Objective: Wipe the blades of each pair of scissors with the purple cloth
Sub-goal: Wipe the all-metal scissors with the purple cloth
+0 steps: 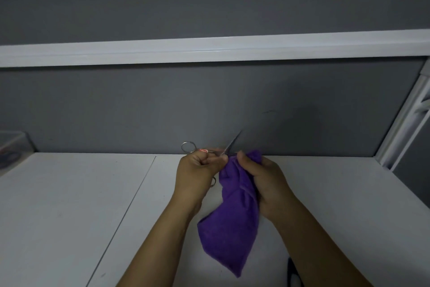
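Hands, two, both curled. Left hand [197, 168] gripping the handles of one pair of scissors [230, 147], raised above the white desk [69, 205], long axis slanted, blades pointing up and right. Right hand [263, 184] clutching one purple cloth [232, 221], bunched just beside the blades' base, the rest hanging down.

White table [69, 205] with a thin line across its top, see-through box [16, 140] at the far left (something dark inside), small dark thing [290, 265] at the near edge
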